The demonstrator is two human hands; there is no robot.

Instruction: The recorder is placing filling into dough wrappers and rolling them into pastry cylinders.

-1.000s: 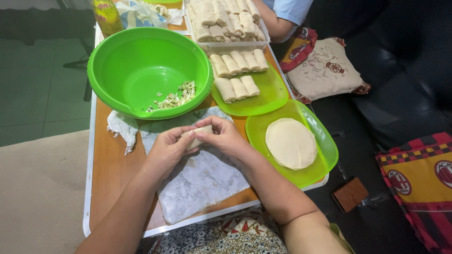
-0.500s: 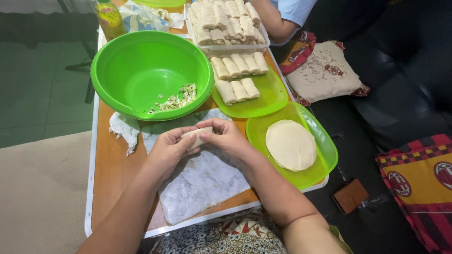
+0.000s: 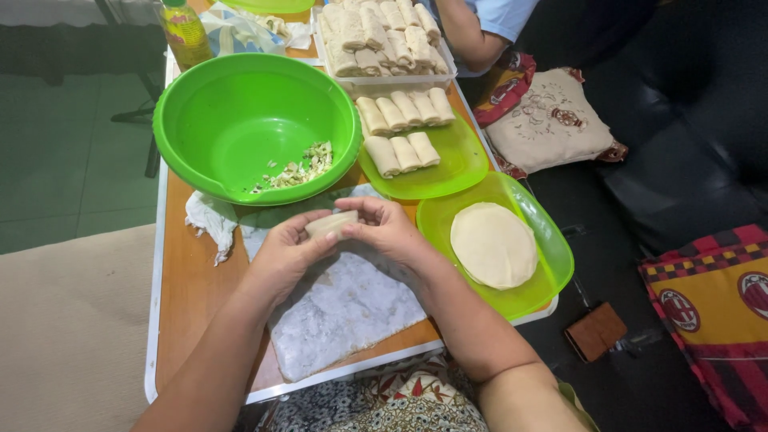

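Left hand (image 3: 282, 254): fingers curled around the near end of a pale roll (image 3: 332, 225), gripping it.
Right hand (image 3: 390, 230): fingers closed over the roll's far end.
Roll: held between both sets of fingertips, above the marble slab (image 3: 344, 308).
Green bowl (image 3: 256, 124): just beyond the fingers.
Round wrappers (image 3: 494, 244): right of the right fingers.

Both bare forearms reach forward from the lower edge of the view and converge. The left hand (image 3: 286, 254) lies palm down, thumb stretched toward the right hand (image 3: 390, 232), fingers curled under. The right hand, just beside it, bends at the wrist, its fingers arched over and its fingertips (image 3: 352, 206) pinched toward the left thumb.
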